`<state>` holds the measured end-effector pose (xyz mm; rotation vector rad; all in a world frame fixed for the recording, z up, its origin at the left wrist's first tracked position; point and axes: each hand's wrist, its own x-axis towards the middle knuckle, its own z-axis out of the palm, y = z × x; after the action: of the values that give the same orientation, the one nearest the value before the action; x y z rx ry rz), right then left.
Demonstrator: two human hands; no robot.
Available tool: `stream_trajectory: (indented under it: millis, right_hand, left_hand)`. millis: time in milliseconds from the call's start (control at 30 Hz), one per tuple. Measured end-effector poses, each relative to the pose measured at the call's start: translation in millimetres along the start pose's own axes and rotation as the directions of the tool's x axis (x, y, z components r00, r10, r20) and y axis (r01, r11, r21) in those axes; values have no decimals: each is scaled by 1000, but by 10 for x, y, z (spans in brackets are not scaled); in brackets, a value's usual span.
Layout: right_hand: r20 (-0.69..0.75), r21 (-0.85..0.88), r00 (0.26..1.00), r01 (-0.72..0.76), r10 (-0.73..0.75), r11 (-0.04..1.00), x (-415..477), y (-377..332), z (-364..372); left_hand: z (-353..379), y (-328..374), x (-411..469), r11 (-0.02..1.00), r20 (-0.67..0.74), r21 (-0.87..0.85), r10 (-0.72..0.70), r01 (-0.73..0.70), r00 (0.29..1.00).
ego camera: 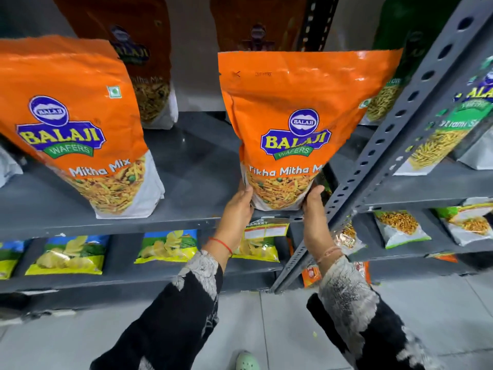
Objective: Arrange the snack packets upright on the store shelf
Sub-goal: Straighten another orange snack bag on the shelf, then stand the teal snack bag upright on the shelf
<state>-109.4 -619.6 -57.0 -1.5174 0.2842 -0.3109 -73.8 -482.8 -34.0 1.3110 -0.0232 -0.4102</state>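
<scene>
A person's left hand and right hand clasp the bottom corners of a glossy orange plastic snack packet, standing upright at the grey metal shelf's front edge, beside a matching orange packet.

Both forearms wear long black fabric sleeves printed with pale grey-white, feathery patches, which gather most thickly toward the cuffs. The left hand has a thin red thread bracelet tied around its wrist, just above the cuff. The right hand has a faded pinkish thread band at its wrist. At 6 o'clock, a mint-green perforated clog covers one foot.
</scene>
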Motion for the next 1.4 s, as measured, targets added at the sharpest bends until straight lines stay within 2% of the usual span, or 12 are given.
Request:
stream_trajectory:
  millis: [133,233,367,467,600,767,833,967,1100,1233,1300,1400]
  right_hand:
    - [2,-79,999,36,-36,996,-52,-69,15]
    - [-97,-172,993,55,-73,984,-125,-60,78]
    - [-358,-392,904,81,-234,916,-522,75,344]
    - [-172,-499,894,284,-414,819,-924,191,746]
    - [189,-386,862,505,-470,772,-1227,194,1577]
    - [445,-200,772,580,-454,790,-1304,119,2767]
    - [484,-172,749,589,-453,789,-1266,90,3288]
    - [488,-192,797,496,-356,847,-1007,10,4228]
    - [462,-234,874,285,-152,930,-542,-19,4904]
    - [533,-195,837,267,-126,944,-159,-38,5326]
    - [533,-196,839,249,-110,948,-48,-22,5515]
    - [466,-212,882,188,-70,959,29,36,5671]
  left_hand:
    - [-11,-59,32,999,27,-46,-9,10,1000]
    - [-67,-94,-2,999,51,16,46,-47,998]
    - [-434,-171,-345,953,-164,233,236,-195,958]
    - [-950,-174,-696,882,-283,373,405,-289,869]
    - [-1839,-25,-926,857,-476,444,474,-262,741]
    - [-3079,357,-888,810,-613,520,574,-270,543]
    - [-3619,569,-830,811,-631,510,579,-286,516]
    - [-4640,1020,-621,833,-610,481,543,-275,577]
    - [-5475,1349,-333,849,-560,526,300,52,772]
    - [-5799,1551,-65,829,-292,555,273,-70,916]
    - [-5866,1570,43,844,-207,521,272,-129,940]
    - [-5934,1513,98,867,-215,472,288,-159,933]
